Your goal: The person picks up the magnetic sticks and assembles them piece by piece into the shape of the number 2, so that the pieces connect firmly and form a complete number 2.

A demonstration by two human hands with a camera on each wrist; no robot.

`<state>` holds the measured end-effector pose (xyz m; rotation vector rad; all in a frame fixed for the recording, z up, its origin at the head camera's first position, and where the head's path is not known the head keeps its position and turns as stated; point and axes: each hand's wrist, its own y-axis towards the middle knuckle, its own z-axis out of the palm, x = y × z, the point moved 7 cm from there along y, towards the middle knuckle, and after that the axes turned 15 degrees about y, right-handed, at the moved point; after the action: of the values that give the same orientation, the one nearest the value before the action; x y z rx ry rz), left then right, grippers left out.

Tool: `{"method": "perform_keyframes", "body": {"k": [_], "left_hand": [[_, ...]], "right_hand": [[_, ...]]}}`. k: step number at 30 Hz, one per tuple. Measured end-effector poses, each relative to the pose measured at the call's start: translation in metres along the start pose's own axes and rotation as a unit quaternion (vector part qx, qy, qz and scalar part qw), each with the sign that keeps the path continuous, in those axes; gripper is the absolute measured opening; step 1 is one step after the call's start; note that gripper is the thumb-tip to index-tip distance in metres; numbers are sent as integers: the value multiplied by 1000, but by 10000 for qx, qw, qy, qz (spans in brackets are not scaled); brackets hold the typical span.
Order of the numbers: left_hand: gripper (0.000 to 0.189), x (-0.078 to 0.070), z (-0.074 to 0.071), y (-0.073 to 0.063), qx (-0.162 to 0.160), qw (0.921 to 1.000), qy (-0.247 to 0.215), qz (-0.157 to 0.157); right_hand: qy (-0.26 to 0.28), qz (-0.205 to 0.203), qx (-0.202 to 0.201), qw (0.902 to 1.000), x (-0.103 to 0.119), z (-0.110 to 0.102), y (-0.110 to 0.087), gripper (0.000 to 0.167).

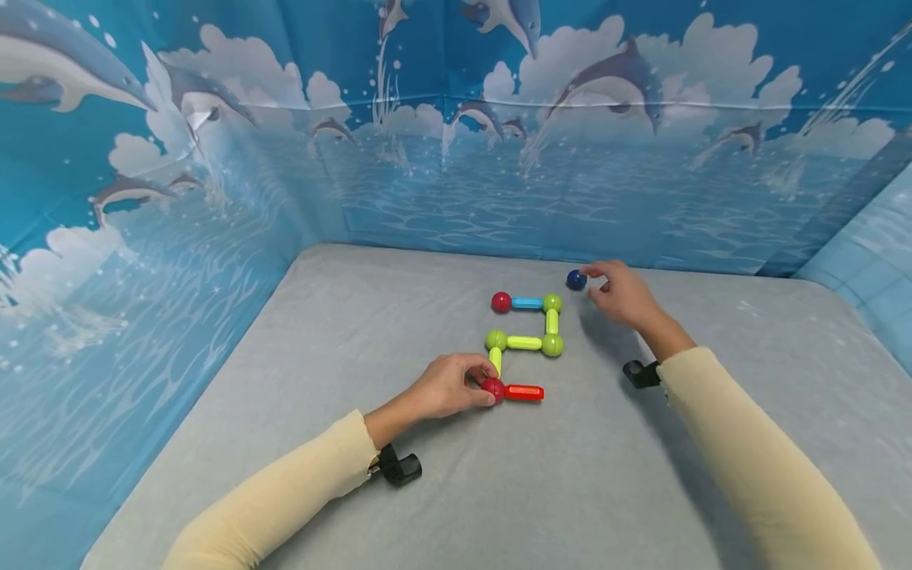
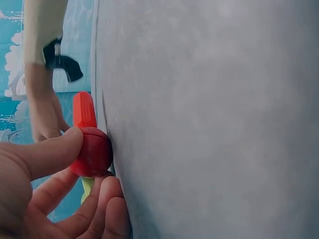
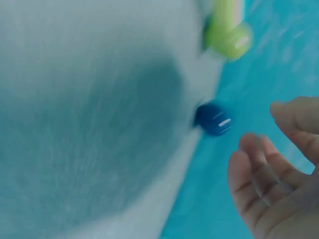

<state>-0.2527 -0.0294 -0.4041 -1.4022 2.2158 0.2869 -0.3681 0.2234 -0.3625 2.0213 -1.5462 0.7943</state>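
In the head view my left hand [image 1: 447, 386] pinches a red ball [image 1: 494, 389] between thumb and fingers. A red rod [image 1: 524, 393] sticks out to the right of that ball, and a lime rod [image 1: 495, 361] runs from it up to a green ball [image 1: 495, 340]. My right hand [image 1: 621, 296] hovers at the far side, fingers loosely bent, beside a loose dark blue ball [image 1: 576, 279]. The right wrist view shows a gap between the fingertips [image 3: 239, 162] and the blue ball [image 3: 213, 118]; nothing lies in that hand.
The chain continues through a lime rod [image 1: 523, 343], a second green ball [image 1: 552, 344] and a third [image 1: 552, 303] to a blue rod [image 1: 527, 303] and another red ball [image 1: 501, 302]. A grey cloth [image 1: 342, 340] covers the table. Dolphin-print curtains [image 1: 456, 198] stand behind and beside it.
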Motion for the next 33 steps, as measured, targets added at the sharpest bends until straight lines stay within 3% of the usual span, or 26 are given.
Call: {"method": "perform_keyframes", "body": {"k": [5,10,15,18,25,33], "left_hand": [[22,0,0,-1,33,10000,-39,-14],[23,0,0,-2,-13,9999,-139,9],[23,2,4,-4,33,9997,-248,-1],[23,1,4,-4,41,9995,-298,14],[23,1,2,-3,62,9995,-304,-36],[22,1,2,0,47,9998,-215,-36]], "right_hand": [[-601,42,15,9982,-13,0,27,53],[-744,63,341,9966,-11,8,39,66],[-1080,17,439,9932,-11,13,36,51],[-981,45,394,9944,-15,13,33,43],[-528,-31,383,9979,-22,15,30,41],[-515,-198,339,9979,-27,7,17,42]]}}
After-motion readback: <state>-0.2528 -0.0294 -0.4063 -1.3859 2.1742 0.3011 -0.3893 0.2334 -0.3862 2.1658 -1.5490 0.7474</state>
